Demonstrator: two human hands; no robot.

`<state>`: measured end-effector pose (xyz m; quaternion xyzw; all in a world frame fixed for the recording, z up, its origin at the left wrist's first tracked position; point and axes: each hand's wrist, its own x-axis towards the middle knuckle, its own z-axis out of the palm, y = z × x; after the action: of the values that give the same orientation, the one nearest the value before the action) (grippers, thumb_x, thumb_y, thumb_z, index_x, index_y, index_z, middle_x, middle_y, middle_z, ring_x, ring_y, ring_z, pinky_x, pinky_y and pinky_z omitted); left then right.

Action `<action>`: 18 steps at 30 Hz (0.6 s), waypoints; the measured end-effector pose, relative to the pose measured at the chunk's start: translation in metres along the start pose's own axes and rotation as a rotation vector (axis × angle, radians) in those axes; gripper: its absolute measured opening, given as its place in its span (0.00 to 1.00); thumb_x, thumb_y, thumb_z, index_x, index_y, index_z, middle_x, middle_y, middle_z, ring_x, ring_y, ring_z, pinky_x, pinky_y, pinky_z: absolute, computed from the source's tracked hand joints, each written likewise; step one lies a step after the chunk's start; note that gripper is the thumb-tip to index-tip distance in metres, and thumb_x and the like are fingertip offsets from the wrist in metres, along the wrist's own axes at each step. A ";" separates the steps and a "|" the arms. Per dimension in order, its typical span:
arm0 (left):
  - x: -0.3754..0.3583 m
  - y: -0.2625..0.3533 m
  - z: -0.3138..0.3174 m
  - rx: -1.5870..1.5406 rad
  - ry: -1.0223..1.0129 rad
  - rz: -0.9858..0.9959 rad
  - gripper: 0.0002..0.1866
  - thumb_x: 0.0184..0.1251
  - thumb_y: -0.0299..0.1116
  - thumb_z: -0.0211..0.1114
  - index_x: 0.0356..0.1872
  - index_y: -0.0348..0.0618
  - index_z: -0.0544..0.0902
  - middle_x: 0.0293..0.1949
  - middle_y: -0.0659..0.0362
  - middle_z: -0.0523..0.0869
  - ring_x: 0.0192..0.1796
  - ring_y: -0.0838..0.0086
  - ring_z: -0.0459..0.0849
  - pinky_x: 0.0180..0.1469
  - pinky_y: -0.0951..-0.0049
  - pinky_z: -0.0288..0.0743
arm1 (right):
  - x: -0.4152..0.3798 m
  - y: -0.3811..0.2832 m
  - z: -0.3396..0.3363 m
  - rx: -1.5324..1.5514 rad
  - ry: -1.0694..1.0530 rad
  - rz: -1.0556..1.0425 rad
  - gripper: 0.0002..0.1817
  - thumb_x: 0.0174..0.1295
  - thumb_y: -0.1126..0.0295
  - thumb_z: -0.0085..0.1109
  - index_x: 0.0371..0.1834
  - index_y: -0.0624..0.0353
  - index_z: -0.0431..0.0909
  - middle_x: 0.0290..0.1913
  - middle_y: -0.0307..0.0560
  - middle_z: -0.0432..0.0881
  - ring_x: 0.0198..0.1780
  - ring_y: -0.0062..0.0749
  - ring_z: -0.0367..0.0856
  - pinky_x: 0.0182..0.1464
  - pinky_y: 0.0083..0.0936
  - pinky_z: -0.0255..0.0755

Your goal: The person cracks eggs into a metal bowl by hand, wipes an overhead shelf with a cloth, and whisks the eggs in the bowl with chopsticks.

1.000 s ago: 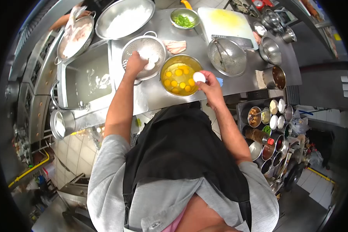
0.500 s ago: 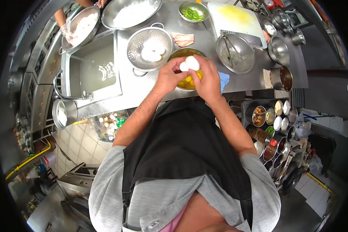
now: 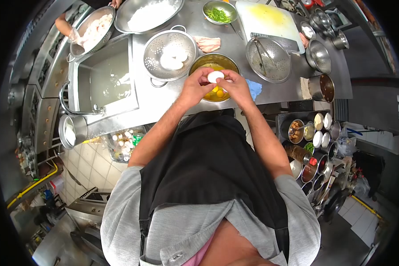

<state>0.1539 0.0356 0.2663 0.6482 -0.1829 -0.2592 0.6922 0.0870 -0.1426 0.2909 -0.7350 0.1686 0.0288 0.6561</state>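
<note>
A white egg (image 3: 215, 76) is held over a metal bowl (image 3: 192, 71) of yellow yolks (image 3: 220, 93) and clear egg white. My left hand (image 3: 196, 85) closes on it from the left, thumb low and fingers behind. From the right, the fingertips of my right hand (image 3: 235, 87) meet the same egg, and a bit of white shows in its curled palm. Left of the bowl, a colander (image 3: 151, 48) holds several whole eggs (image 3: 173, 60). Just right of the bowl's rim lies a blue cloth (image 3: 254, 88).
A second colander (image 3: 275, 66) with tongs stands right of the bowl, by a cutting board (image 3: 270, 22) and knife (image 3: 275, 43). Raw meat (image 3: 207, 43) and a bowl of chopped greens (image 3: 218, 15) sit behind. A sink (image 3: 104, 73) is left; another person's gloved hand (image 3: 75, 37) touches a colander of meat.
Two white eggs showed between my hands; now one shows plainly, lower over the bowl. My right hand has turned and dropped slightly. The other person's arm has shifted.
</note>
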 end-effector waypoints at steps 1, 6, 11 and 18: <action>-0.001 0.000 0.001 -0.008 0.012 -0.004 0.24 0.68 0.21 0.71 0.63 0.38 0.75 0.51 0.60 0.86 0.50 0.78 0.85 0.55 0.76 0.80 | 0.003 0.005 0.002 -0.011 0.011 -0.033 0.22 0.65 0.64 0.69 0.59 0.62 0.80 0.42 0.41 0.86 0.39 0.15 0.80 0.37 0.16 0.73; 0.000 0.000 -0.007 0.100 0.011 -0.013 0.19 0.72 0.25 0.68 0.62 0.38 0.77 0.53 0.58 0.86 0.52 0.77 0.85 0.56 0.75 0.79 | 0.009 0.012 0.011 -0.108 0.079 -0.148 0.21 0.61 0.64 0.70 0.54 0.64 0.83 0.38 0.43 0.87 0.39 0.22 0.83 0.43 0.22 0.77; 0.005 -0.008 -0.012 0.078 0.034 -0.023 0.18 0.73 0.26 0.68 0.61 0.39 0.78 0.52 0.58 0.87 0.52 0.77 0.85 0.56 0.75 0.79 | 0.011 0.012 0.015 -0.062 0.090 -0.035 0.22 0.62 0.63 0.69 0.56 0.65 0.83 0.40 0.46 0.88 0.40 0.25 0.84 0.46 0.24 0.78; 0.010 -0.004 -0.016 0.101 0.018 -0.086 0.16 0.72 0.25 0.67 0.59 0.38 0.80 0.51 0.58 0.88 0.51 0.79 0.85 0.55 0.76 0.79 | 0.013 0.010 0.019 -0.251 0.145 -0.101 0.25 0.59 0.60 0.69 0.57 0.64 0.83 0.43 0.51 0.89 0.42 0.33 0.88 0.49 0.29 0.79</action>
<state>0.1709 0.0424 0.2596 0.6920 -0.1616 -0.2733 0.6484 0.1003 -0.1280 0.2757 -0.8188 0.1734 -0.0365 0.5460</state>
